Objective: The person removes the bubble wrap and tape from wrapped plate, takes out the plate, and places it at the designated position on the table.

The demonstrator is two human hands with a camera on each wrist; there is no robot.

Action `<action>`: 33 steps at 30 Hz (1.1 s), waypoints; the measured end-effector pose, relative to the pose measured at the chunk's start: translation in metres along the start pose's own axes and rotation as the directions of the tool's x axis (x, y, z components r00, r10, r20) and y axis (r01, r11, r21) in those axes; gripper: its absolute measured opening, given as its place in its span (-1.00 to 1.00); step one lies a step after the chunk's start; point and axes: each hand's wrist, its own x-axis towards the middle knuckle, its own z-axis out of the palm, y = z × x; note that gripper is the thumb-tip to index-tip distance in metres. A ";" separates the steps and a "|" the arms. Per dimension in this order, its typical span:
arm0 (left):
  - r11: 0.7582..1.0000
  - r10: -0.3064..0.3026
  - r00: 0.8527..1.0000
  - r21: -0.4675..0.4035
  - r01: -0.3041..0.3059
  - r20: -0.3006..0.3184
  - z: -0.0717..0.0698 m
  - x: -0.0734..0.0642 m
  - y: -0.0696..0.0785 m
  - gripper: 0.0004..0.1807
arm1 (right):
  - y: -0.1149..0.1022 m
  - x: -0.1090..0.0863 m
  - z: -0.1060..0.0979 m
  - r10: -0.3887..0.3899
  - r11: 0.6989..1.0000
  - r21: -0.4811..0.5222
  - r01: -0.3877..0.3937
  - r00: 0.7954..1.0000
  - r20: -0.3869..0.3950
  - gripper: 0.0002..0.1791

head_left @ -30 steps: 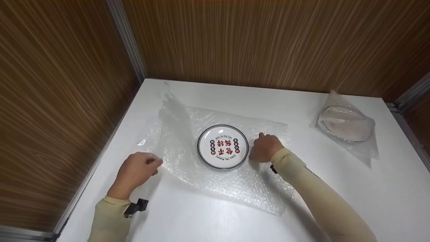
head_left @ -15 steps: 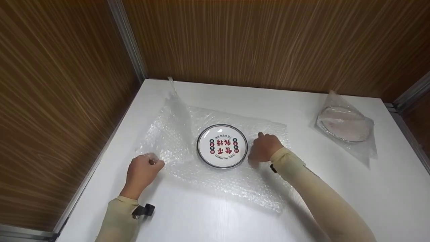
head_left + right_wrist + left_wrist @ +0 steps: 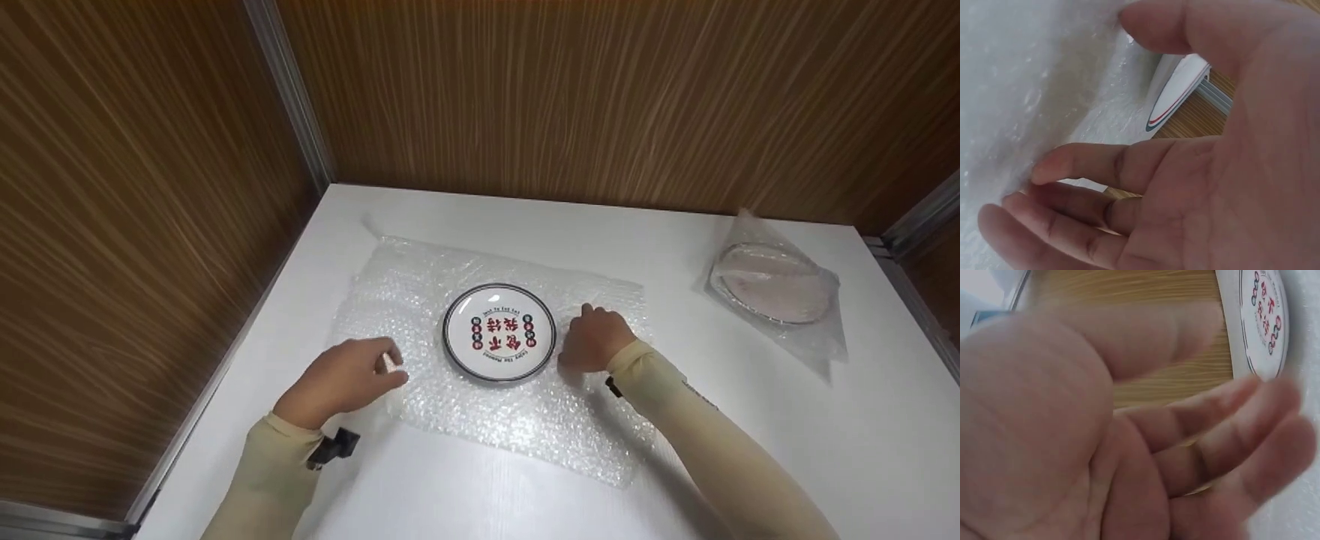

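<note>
A round white plate [image 3: 499,334] with a dark rim and red lettering rests on a sheet of bubble wrap [image 3: 480,416], which lies spread over the table. Left of the plate, my left hand [image 3: 341,381] hovers above the wrap's left side. Its thumb and fingers stand apart with nothing between them in the left wrist view. My right hand [image 3: 596,337] is at the plate's right side. Its fingertips [image 3: 1053,166] touch the bubble wrap, and thumb and fingers are spread wide in the right wrist view. The plate's edge [image 3: 1176,93] shows beyond them.
At the back right of the white table [image 3: 480,487] lies another plate [image 3: 780,289] wrapped in bubble wrap. Brown wood-grain panels [image 3: 562,97] stand along the back and left sides.
My left hand has let go of the bubble wrap's left edge and moved right, towards the plate. The raised left flap has fallen flat. The right hand has stayed in place.
</note>
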 end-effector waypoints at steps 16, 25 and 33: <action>0.983 0.081 0.997 0.167 -0.081 0.006 0.013 0.087 -0.015 -0.26 | 0.007 -0.046 0.016 -0.013 0.951 0.301 0.065 0.985 -0.172 -0.14; 0.997 0.028 1.000 0.076 -0.029 0.010 0.020 0.103 -0.022 -0.15 | 0.009 -0.031 0.023 -0.108 0.967 0.220 0.130 0.988 -0.108 -0.08; 0.984 0.102 0.994 0.150 -0.096 -0.034 0.022 0.107 -0.021 -0.21 | 0.008 -0.026 0.024 -0.076 0.979 0.182 0.095 0.991 -0.108 -0.15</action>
